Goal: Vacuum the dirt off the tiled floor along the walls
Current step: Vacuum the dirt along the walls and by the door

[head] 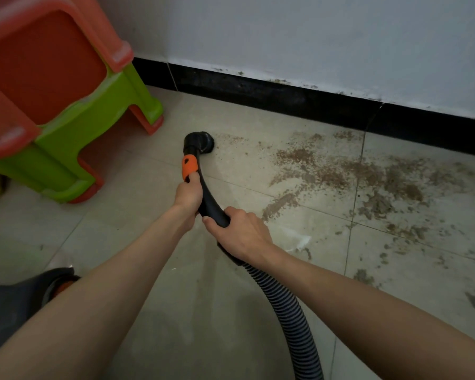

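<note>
Beige floor tiles [285,270] beside the black skirting [285,100] carry brown dirt [368,174], so with left hand [187,194] and right hand [242,231] both wrapped round the black wand [207,197], I'd sweep its nozzle [203,141] slowly rightward, flat down.

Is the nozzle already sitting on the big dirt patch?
No, the nozzle sits at the left edge of the dirt, and most of the brown debris spreads to its right along the baseboard.

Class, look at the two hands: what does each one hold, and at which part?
Both grip the vacuum wand. The left hand holds its curved black tube just below the orange collar; the right hand holds the lower end, where the ribbed hose joins.
</note>
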The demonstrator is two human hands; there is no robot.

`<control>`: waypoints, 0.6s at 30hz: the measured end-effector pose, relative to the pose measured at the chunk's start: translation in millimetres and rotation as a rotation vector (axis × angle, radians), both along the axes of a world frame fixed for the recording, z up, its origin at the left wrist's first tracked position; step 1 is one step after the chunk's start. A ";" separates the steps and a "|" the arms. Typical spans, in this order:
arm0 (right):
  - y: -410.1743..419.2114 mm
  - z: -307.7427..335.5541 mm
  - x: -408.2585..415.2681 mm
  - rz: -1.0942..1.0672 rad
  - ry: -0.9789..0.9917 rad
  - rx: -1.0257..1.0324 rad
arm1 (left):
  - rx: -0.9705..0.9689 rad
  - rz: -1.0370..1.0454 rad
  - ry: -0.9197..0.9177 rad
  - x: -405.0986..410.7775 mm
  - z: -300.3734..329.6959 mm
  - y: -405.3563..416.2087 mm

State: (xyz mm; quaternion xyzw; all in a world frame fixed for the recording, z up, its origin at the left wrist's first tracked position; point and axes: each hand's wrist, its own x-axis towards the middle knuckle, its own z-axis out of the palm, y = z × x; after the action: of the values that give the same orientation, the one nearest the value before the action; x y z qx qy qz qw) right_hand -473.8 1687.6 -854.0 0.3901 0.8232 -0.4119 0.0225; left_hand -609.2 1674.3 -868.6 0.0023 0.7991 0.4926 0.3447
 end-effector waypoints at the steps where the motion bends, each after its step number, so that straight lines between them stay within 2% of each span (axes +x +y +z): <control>1: -2.7 0.2 4.7 0.003 0.000 0.000 | -0.006 0.000 0.004 4.8 0.3 -2.5; 11: -13.0 -3.7 38.0 0.003 0.004 -0.010 | -0.033 -0.018 0.011 37.5 2.6 -16.3; 18: 1.4 2.2 21.7 0.003 0.068 -0.080 | -0.054 0.022 0.094 25.0 8.8 -3.1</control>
State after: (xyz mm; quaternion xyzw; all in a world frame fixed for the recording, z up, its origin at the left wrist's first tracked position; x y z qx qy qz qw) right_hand -452.1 1689.0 -851.8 0.3735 0.8069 -0.4574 0.0105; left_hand -584.2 1671.3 -859.9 0.0074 0.8275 0.4737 0.3014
